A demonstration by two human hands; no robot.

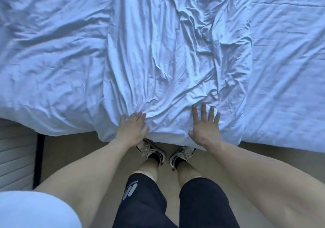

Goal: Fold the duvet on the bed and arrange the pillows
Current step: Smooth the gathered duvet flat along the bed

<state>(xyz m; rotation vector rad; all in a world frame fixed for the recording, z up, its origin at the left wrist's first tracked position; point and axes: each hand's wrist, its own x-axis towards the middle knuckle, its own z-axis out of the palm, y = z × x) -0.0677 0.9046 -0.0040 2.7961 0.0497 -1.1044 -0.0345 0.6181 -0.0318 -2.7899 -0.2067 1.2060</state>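
White duvet (pixel 167 51), folded into a creased strip: my left hand (pixel 132 129) and right hand (pixel 204 127) press flat, fingers spread; pillows unseen, unarranged.

Dim, cool bluish light, soft shadows in the creases, slight overall blur, wide-angle bending at edges
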